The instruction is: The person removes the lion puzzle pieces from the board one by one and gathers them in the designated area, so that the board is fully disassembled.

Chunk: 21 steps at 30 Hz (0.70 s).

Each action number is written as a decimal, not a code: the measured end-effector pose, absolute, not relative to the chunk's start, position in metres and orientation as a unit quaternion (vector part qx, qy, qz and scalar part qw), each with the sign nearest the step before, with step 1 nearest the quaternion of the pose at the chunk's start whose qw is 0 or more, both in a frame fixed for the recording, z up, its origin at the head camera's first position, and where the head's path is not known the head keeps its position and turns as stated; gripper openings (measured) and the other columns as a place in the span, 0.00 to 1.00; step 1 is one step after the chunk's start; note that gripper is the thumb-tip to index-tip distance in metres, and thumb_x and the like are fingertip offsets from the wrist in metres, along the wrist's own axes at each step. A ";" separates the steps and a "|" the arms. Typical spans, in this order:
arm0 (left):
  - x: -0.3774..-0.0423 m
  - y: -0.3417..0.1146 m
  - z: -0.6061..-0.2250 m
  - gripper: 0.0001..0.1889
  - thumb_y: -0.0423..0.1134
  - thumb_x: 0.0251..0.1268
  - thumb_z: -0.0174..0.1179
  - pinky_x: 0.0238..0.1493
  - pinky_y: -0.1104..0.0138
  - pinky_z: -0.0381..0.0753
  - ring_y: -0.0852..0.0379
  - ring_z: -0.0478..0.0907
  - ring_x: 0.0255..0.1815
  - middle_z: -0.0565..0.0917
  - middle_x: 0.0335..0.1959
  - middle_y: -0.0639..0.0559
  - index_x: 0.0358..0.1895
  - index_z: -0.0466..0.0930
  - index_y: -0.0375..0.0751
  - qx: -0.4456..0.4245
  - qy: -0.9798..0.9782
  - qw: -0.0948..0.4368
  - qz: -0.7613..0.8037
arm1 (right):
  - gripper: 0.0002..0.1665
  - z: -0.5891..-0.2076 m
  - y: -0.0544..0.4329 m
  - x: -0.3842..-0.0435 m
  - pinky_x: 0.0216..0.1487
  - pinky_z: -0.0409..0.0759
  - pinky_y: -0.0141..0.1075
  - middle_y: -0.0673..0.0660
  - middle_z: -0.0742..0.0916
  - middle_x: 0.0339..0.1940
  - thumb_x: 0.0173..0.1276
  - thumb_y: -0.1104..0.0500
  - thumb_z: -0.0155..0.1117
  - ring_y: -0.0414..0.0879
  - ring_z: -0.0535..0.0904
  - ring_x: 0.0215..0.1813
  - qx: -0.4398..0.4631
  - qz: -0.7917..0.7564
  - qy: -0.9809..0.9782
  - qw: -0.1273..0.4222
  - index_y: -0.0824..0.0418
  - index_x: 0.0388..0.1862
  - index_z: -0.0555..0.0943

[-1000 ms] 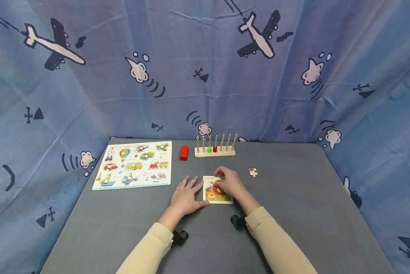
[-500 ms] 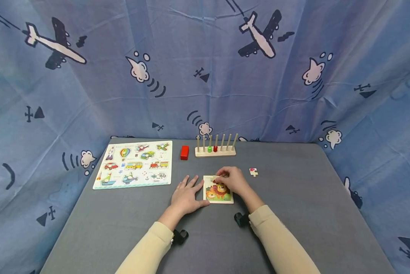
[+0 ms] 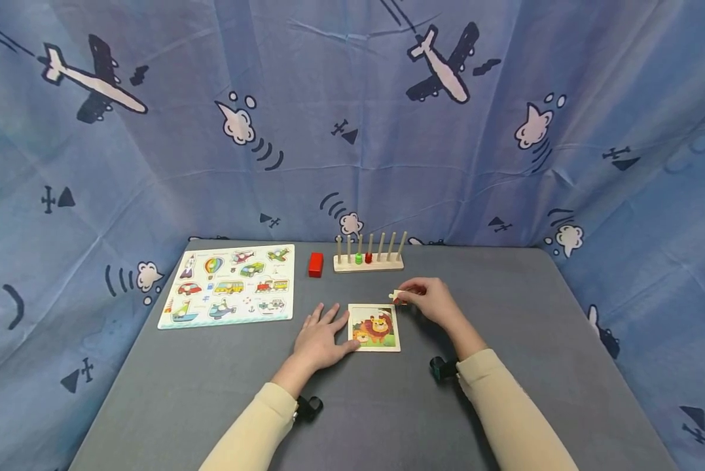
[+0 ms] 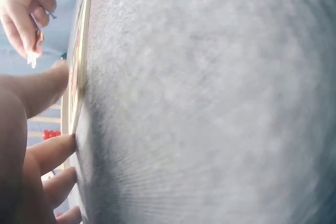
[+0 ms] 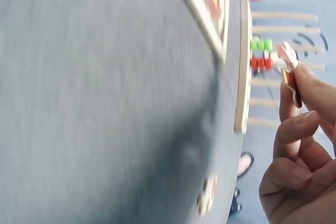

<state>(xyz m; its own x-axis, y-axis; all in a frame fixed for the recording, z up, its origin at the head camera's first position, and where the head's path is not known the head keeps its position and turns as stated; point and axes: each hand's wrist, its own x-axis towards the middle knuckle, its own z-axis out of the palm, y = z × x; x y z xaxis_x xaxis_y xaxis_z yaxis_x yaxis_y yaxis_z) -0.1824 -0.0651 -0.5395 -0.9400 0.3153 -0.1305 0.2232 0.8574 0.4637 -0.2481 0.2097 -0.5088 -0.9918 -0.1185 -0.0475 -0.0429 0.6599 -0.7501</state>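
Observation:
A small framed jigsaw puzzle (image 3: 376,330) with a lion picture lies on the grey table; its upper part looks pale and bare. My left hand (image 3: 319,341) has its fingers spread at the puzzle's left side, with the thumb touching the lower left edge. Above and to the right of the frame, my right hand (image 3: 437,304) pinches a jigsaw piece (image 5: 290,74) between thumb and index finger, held off the table. A second jigsaw piece (image 5: 208,195) lies on the table, seen in the right wrist view; in the head view the right hand hides it.
A board with vehicle pictures (image 3: 225,307) lies at the back left. Next to it stand a red block (image 3: 315,264) and a wooden peg stand (image 3: 352,266) with green and red beads on two pegs. A blue patterned curtain (image 3: 352,176) hangs behind the table (image 3: 476,405).
My right hand has moved right and away from the puzzle's top with a jigsaw piece in its fingers, uncovering the lion picture. The left hand has stayed in place.

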 end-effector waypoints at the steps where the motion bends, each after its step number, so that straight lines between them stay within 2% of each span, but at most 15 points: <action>1: -0.182 -0.065 -0.540 0.39 0.64 0.66 0.60 0.79 0.43 0.51 0.39 0.46 0.83 0.60 0.81 0.48 0.76 0.67 0.52 0.140 0.958 0.099 0.229 | 0.11 -0.507 0.215 -0.248 0.33 0.78 0.37 0.54 0.89 0.36 0.69 0.52 0.70 0.47 0.78 0.33 -0.042 -0.411 0.910 0.044 0.56 0.44 0.89; 7: -0.181 -0.062 -0.540 0.36 0.61 0.68 0.61 0.80 0.44 0.52 0.39 0.46 0.83 0.61 0.80 0.49 0.76 0.68 0.53 0.130 0.961 0.094 0.227 | 0.13 -0.502 0.248 -0.247 0.34 0.79 0.38 0.56 0.89 0.39 0.70 0.52 0.70 0.50 0.80 0.36 -0.033 -0.401 0.915 0.039 0.58 0.47 0.89; 14: -0.182 -0.063 -0.541 0.36 0.61 0.66 0.62 0.79 0.45 0.53 0.39 0.48 0.83 0.62 0.80 0.49 0.75 0.69 0.53 0.127 0.965 0.084 0.214 | 0.16 -0.503 0.282 -0.250 0.35 0.79 0.39 0.58 0.90 0.43 0.70 0.49 0.69 0.53 0.81 0.40 -0.014 -0.388 0.921 0.026 0.56 0.50 0.89; 21: -0.182 -0.061 -0.543 0.37 0.63 0.67 0.60 0.80 0.45 0.51 0.40 0.46 0.83 0.60 0.81 0.51 0.76 0.67 0.55 0.124 0.966 0.091 0.208 | 0.19 -0.509 0.319 -0.255 0.36 0.79 0.39 0.59 0.90 0.47 0.70 0.46 0.68 0.55 0.82 0.41 0.001 -0.384 0.923 0.035 0.57 0.52 0.88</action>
